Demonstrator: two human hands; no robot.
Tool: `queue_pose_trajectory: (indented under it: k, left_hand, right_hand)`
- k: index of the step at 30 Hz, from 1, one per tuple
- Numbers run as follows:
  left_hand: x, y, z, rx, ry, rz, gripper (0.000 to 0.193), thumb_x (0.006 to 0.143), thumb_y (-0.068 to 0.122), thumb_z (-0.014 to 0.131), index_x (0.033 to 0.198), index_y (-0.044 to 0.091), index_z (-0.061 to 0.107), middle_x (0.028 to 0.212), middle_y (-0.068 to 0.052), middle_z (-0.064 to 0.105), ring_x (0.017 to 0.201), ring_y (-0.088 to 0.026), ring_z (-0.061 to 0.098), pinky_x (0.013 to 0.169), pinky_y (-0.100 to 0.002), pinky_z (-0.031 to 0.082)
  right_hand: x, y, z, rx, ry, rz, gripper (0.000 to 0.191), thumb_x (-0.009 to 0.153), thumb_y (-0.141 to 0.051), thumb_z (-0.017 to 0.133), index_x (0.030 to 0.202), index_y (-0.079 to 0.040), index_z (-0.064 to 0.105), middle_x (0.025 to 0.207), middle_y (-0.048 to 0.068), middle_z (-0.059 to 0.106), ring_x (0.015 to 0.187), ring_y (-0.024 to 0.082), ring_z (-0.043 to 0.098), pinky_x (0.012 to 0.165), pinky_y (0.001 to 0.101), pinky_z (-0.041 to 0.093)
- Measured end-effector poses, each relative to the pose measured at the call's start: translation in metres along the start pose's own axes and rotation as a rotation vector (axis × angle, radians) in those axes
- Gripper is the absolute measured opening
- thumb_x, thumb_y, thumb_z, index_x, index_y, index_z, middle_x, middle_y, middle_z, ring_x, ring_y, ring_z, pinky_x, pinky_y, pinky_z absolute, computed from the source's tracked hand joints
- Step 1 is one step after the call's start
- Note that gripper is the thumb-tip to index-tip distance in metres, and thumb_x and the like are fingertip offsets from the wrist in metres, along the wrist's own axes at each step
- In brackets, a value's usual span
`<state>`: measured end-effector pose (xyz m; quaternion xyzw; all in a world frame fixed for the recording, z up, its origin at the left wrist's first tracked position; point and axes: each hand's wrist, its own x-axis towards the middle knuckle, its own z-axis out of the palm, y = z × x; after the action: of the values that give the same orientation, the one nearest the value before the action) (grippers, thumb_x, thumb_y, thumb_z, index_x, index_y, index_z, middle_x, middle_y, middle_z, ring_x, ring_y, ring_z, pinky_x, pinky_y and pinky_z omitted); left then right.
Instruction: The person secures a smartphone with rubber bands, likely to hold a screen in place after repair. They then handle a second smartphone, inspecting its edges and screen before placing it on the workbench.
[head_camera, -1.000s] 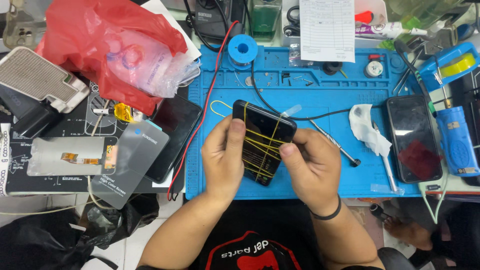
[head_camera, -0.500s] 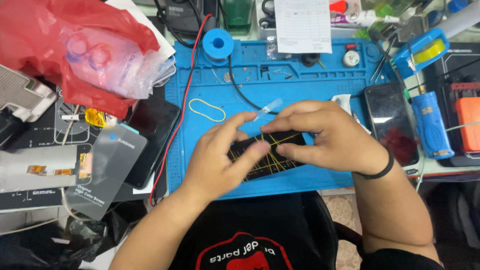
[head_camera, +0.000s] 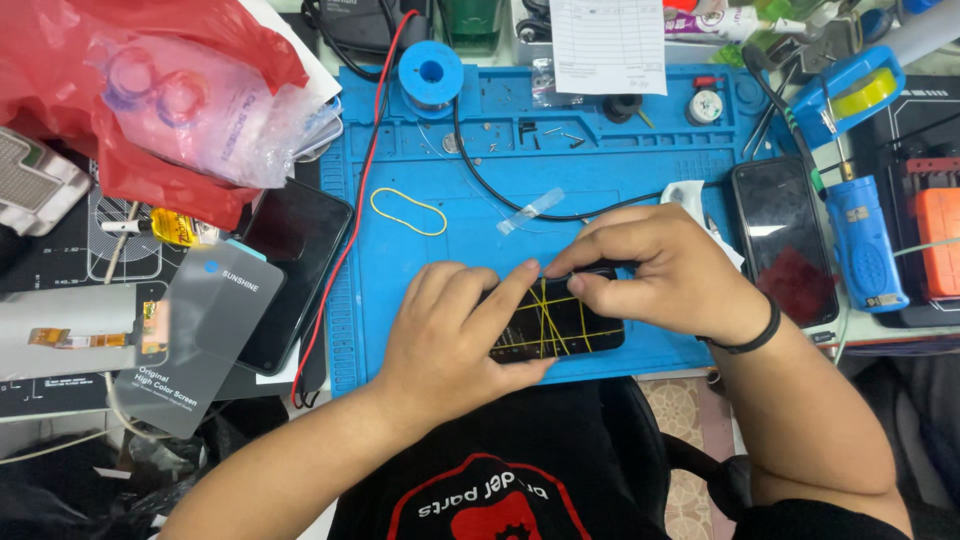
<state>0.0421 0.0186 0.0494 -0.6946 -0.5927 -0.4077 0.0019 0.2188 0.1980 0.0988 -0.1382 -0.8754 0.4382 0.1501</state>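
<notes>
A black phone wrapped in yellow rubber bands lies flat on the blue work mat, near its front edge. My left hand covers the phone's left end, index finger stretched across its top edge. From the right, my right hand pinches the phone's upper edge with thumb and fingertips. A black band is on my right wrist. A loose yellow rubber band lies on the mat to the upper left.
A second dark phone lies right of the mat beside a blue tool. A black phone and grey screen package sit at left, under a red plastic bag. A blue wire spool, black cable and red wire cross the mat.
The phone was held up tilted in both hands a second ago. It now lies flat on the mat with both hands pressing and pinching at it.
</notes>
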Motion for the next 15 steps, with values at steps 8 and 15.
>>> queue_pose_trajectory:
  k: [8,15]
  left_hand:
    - [0.007,0.002,-0.013,-0.019,-0.067,-0.003,0.081,0.063,0.039,0.093,0.135,0.021,0.063,0.096,-0.007,0.054,0.091,-0.028,0.055,0.083,-0.044,0.045]
    - [0.024,-0.005,-0.032,-0.031,-0.159,-0.174,0.091,0.063,0.043,0.095,0.142,0.022,0.057,0.084,-0.009,0.056,0.08,-0.03,0.057,0.075,-0.043,0.048]
  right_hand:
    - [-0.013,-0.001,0.015,0.152,0.001,0.364,0.013,0.087,-0.015,0.074,0.09,-0.003,0.07,0.074,-0.001,0.065,0.065,0.006,0.055,0.056,0.0227,0.045]
    - [-0.01,-0.014,0.025,0.696,0.207,0.423,0.031,0.085,-0.008,0.076,0.113,-0.002,0.064,0.099,0.001,0.07,0.089,0.007,0.067,0.075,0.023,0.056]
